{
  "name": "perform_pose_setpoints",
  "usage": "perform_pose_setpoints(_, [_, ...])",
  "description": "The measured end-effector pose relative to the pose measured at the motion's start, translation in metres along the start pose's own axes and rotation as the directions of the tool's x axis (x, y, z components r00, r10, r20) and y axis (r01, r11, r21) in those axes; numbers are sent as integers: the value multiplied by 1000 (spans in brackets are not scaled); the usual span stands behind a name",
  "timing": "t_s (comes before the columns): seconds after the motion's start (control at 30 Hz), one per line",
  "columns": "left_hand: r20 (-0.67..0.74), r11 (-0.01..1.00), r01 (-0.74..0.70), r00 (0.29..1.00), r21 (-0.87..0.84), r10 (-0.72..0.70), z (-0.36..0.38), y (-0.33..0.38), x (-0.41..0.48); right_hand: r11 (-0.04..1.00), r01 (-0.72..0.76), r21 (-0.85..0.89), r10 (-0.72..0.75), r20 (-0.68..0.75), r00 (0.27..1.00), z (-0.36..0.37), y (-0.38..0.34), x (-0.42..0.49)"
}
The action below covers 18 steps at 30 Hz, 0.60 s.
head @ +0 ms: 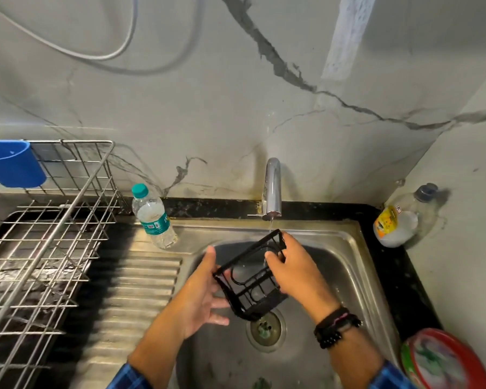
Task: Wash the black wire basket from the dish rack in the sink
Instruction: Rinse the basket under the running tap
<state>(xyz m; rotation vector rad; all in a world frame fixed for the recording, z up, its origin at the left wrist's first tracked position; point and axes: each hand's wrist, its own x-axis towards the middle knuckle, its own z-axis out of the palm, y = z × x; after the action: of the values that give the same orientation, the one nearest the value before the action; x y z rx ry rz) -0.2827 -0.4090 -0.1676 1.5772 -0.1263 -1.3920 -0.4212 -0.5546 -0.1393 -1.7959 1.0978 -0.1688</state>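
Over sink (pixel 345 242) centre, below running tap (pixel 272 186) at 12 o'clock: basket (pixel 250 282), tilted. Right hand (pixel 295 270) grips top rim, fingers curled round wire. Left hand (pixel 199 299) cradles 9 o'clock side, fingers straight. Risk: wet wire slips from single grip, basket drops onto drain (pixel 265 328) at 6 o'clock.

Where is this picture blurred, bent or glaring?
Head view: motion blur smears the dish rack at left; the wide lens bends lines toward the frame edges; glare brightens the faucet; the black wire basket looks sharper.
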Motion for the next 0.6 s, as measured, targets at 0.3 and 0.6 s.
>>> perform_pose_setpoints(0.3, [124, 608, -506, 821, 612, 557, 3, -12, -3, 902, -69, 426, 126, -107, 986, 7, 20, 19])
perform_pose_setpoints(0.6, [-54, 692, -577, 750, 433, 659, 26, -13, 13, 987, 128, 100, -107, -191, 976, 9, 3, 17])
